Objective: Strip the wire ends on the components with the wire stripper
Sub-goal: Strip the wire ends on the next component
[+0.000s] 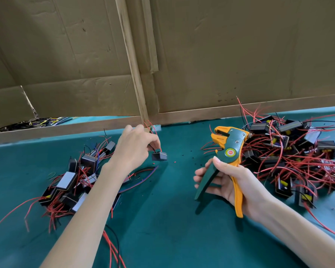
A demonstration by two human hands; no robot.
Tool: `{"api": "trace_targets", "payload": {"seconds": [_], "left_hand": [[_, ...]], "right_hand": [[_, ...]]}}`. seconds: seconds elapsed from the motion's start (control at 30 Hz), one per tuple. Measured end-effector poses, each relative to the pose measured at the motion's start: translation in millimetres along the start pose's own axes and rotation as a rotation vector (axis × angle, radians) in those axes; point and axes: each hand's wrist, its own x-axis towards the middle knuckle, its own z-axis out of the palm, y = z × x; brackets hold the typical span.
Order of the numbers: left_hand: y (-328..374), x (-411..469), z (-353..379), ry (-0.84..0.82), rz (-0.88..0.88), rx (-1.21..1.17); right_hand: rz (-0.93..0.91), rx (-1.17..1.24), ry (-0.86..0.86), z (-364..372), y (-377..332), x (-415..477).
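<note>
My left hand (134, 146) pinches the thin leads of one small black component (159, 156) between thumb and fingertips. The block hangs below my fingers, tilted, close over the green mat (162, 219); I cannot tell whether it touches. Its red wire ends (150, 125) stick up past my knuckles, so the leads run roughly vertical, block down and free ends up.

My right hand (232, 182) grips the wire stripper (228, 151), held up off the mat, well apart from the component and to its right. Its long axis runs from near me up and away. The orange handle (237, 196) lies in my palm, and my fingers curl round the green handle (205, 182), with the two handles spread apart. The orange-tipped head points up and to the left, toward the component, its jaws parted a little.

A pile of black components with red wires (75, 176) lies left of my forearm, and a bigger tangled pile (290, 151) sits on the right, just behind the stripper. Small scraps of insulation (174, 162) dot the mat between my hands. A cardboard wall (220, 55) with a wooden strip (132, 60) stands behind.
</note>
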Motion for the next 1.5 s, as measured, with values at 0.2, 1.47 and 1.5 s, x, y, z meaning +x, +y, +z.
{"api": "trace_targets", "payload": {"seconds": [0.2, 1.47, 1.5], "left_hand": [[1, -1, 9, 0.027, -0.086, 0.029], [34, 8, 2, 0.325, -0.297, -1.292], [35, 8, 0, 0.302, -0.285, -1.280]], "right_hand": [[-0.002, -0.001, 0.001, 0, 0, 0], [-0.007, -0.118, -0.042, 1, 2, -3], [-0.005, -0.125, -0.045, 2, 2, -3]]}}
